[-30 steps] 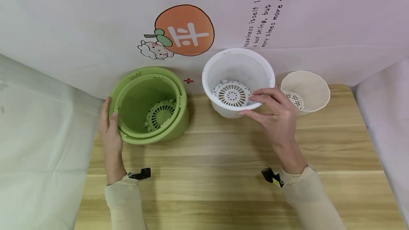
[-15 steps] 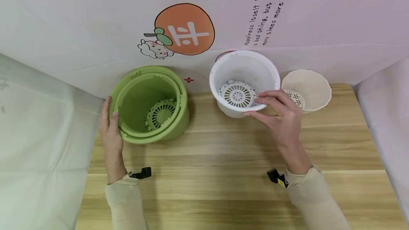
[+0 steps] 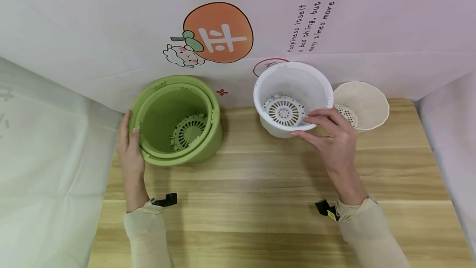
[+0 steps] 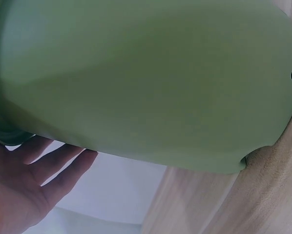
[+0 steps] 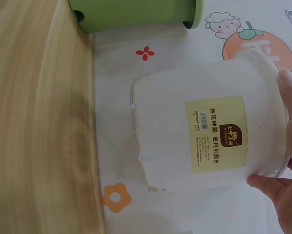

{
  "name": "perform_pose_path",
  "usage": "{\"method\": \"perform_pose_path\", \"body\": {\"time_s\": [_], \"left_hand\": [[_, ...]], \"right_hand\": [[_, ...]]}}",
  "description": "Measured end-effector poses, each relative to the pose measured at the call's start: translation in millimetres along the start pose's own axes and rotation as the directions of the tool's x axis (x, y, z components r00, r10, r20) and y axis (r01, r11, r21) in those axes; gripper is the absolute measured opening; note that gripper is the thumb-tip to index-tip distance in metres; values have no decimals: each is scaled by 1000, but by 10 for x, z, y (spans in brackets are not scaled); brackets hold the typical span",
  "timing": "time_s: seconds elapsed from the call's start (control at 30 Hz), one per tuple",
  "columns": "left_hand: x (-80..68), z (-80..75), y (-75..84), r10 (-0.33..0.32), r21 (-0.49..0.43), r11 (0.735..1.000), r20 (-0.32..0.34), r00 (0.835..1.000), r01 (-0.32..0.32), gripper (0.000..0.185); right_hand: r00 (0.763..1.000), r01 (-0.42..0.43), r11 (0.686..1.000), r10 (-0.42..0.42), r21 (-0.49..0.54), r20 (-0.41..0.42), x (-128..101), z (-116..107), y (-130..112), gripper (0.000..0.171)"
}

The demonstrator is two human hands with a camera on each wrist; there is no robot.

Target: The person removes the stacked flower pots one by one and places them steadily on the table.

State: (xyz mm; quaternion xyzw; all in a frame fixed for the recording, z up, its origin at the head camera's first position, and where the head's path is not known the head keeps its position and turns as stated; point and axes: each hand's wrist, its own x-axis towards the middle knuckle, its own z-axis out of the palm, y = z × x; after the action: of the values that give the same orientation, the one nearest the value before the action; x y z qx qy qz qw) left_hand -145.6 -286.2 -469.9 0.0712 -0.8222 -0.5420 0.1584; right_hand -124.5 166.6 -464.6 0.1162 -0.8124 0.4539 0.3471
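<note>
On the left in the head view, two green flower pots stand nested, the inner one (image 3: 160, 102) within the outer one (image 3: 213, 142). My left hand (image 3: 131, 154) holds their left rim, thumb up at the edge and fingers (image 4: 68, 173) along the outside. My right hand (image 3: 337, 144) pinches a white flower pot (image 3: 295, 80) at its front right rim, some fingers inside, thumb outside. A slotted disc shows at its bottom. In the right wrist view this pot's base is off the table, and a yellow label (image 5: 217, 134) is on its side.
A cream pot (image 3: 370, 102) with a wavy rim and a perforated bottom stands at the back right, partly behind the white pot and my right hand. Printed white cloth (image 3: 134, 32) hangs behind the wooden table (image 3: 238, 206) and along both sides.
My right hand has carried the white pot to the right, so that it now overlaps the cream pot and uncovers a red printed drawing on the cloth. The left hand stays on the green pots.
</note>
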Motion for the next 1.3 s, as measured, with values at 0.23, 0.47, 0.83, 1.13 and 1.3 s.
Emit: {"method": "perform_pose_path", "body": {"time_s": [0.23,0.47,0.83,1.13,1.3], "left_hand": [[7,14,-33,-4,4,1000,-10,1000,5,47],[0,19,-30,-2,2,1000,-8,1000,2,47],[-19,35,52,-44,-32,999,-7,999,44,49],[-101,78,346,-40,-36,999,-4,999,40,49],[-77,59,203,-41,-30,999,-9,999,41,49]], "right_hand": [[1000,-15,999,16,-48,21,-43,-13,38,39],[999,-37,995,41,-92,36,-101,-63,107,38],[999,-30,996,34,-89,41,-141,-72,212,42],[997,-44,992,51,-116,53,-179,-79,265,36],[997,-50,991,57,-123,59,-206,-77,299,36]]}}
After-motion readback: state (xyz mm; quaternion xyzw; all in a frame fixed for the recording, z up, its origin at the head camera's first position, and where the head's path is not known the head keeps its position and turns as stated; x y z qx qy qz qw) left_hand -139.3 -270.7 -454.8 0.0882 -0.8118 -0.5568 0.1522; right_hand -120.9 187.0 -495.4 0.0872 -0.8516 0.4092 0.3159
